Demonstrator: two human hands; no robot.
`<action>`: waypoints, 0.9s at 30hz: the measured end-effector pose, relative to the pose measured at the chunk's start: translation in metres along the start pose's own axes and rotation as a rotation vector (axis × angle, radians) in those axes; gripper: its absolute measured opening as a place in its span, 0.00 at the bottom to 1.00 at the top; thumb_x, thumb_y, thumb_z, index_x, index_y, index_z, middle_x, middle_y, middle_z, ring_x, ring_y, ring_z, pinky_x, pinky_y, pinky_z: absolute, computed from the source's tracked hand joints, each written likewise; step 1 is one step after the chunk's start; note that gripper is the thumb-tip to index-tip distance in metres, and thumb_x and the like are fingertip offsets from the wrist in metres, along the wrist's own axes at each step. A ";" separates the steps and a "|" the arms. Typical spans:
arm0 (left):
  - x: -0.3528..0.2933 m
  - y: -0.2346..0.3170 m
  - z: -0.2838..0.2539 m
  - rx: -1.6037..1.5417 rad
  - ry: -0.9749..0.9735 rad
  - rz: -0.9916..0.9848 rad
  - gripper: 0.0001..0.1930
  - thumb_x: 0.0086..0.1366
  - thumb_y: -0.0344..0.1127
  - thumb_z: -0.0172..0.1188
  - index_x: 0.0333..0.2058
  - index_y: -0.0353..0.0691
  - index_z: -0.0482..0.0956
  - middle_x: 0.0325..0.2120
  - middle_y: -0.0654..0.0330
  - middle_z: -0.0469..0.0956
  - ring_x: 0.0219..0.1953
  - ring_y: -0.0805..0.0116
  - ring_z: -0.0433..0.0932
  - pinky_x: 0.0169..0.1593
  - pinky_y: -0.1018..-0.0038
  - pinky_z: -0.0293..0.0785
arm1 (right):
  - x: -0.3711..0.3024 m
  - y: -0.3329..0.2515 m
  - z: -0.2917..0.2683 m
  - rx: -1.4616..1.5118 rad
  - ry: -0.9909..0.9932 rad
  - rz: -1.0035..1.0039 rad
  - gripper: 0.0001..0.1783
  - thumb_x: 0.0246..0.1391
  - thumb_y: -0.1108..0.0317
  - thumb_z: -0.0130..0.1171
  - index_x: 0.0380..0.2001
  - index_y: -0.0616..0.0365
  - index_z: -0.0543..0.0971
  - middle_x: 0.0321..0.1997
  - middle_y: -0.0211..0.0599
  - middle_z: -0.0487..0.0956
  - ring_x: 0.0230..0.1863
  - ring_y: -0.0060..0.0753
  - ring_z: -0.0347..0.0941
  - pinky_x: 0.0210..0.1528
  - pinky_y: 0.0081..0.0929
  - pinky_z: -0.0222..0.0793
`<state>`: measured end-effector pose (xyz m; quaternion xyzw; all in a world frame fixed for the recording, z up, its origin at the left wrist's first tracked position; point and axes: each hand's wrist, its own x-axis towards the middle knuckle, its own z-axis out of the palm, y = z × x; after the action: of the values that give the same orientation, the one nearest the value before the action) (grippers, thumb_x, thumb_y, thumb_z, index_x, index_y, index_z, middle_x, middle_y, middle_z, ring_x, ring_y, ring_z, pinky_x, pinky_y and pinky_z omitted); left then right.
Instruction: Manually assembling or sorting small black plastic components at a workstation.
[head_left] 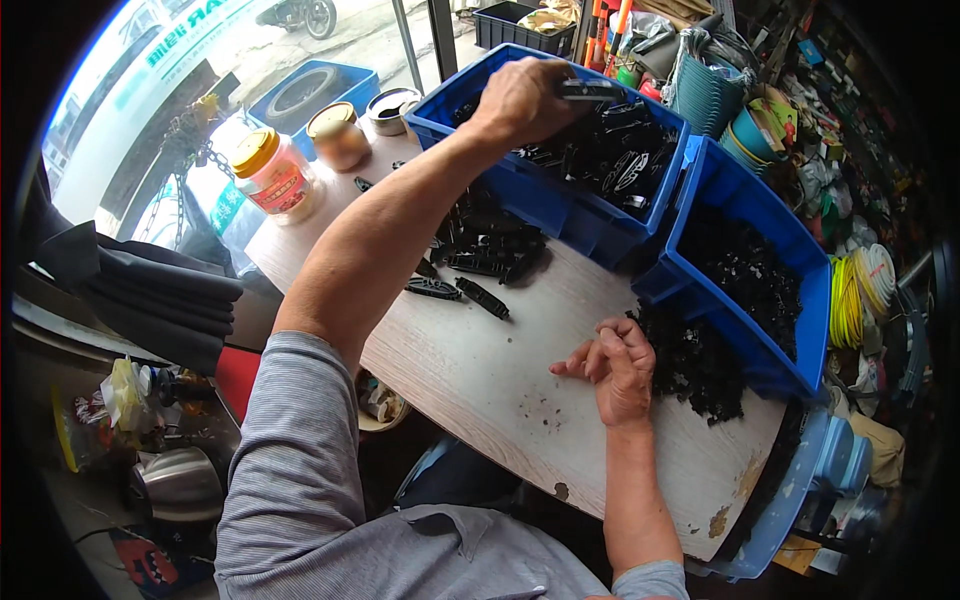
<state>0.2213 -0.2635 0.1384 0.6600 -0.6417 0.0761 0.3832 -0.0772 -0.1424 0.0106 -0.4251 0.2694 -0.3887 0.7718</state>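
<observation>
My left hand [522, 103] reaches over the far blue bin [570, 215], its fingers closed on a long black plastic part [592, 91]. Many similar black parts [625, 150] lie in that bin. Above the table, my right hand [625, 372] has its fingers curled together; whatever they may hold is too small to make out. Beside it spreads a heap of small black pieces [690, 370]. More long black parts [490, 245] are piled under my left forearm, with one single part [483, 298] lying nearer to me.
A second blue bin [815, 330] of small black pieces stands at the right. Along the window edge are a yellow-lidded jar [275, 180], another jar [340, 140] and an open tin [390, 110]. Yellow cable [848, 300] hangs at far right. The worn table [470, 370] ends before my body.
</observation>
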 end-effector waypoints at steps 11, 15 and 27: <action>-0.068 0.002 -0.055 -0.193 0.355 -0.096 0.15 0.55 0.42 0.71 0.40 0.43 0.84 0.33 0.51 0.82 0.35 0.56 0.83 0.41 0.67 0.78 | 0.001 0.001 0.000 0.004 0.007 0.004 0.08 0.64 0.65 0.53 0.41 0.57 0.75 0.16 0.31 0.72 0.26 0.31 0.76 0.35 0.53 0.84; -0.111 0.002 -0.043 -0.031 0.470 0.022 0.11 0.59 0.36 0.70 0.37 0.39 0.83 0.33 0.55 0.81 0.35 0.66 0.81 0.40 0.72 0.76 | 0.001 0.000 -0.003 0.008 0.006 -0.001 0.08 0.64 0.65 0.53 0.41 0.57 0.76 0.17 0.31 0.71 0.26 0.31 0.76 0.35 0.53 0.84; -0.173 -0.004 0.009 0.277 0.329 -0.193 0.19 0.53 0.39 0.70 0.44 0.44 0.80 0.53 0.49 0.73 0.57 0.44 0.69 0.57 0.55 0.70 | 0.000 0.001 0.000 -0.021 0.005 -0.015 0.09 0.64 0.64 0.54 0.41 0.58 0.75 0.16 0.30 0.71 0.26 0.30 0.76 0.35 0.52 0.84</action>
<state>0.1928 -0.1332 0.0278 0.7434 -0.4878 0.2329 0.3939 -0.0767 -0.1423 0.0098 -0.4340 0.2724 -0.3926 0.7637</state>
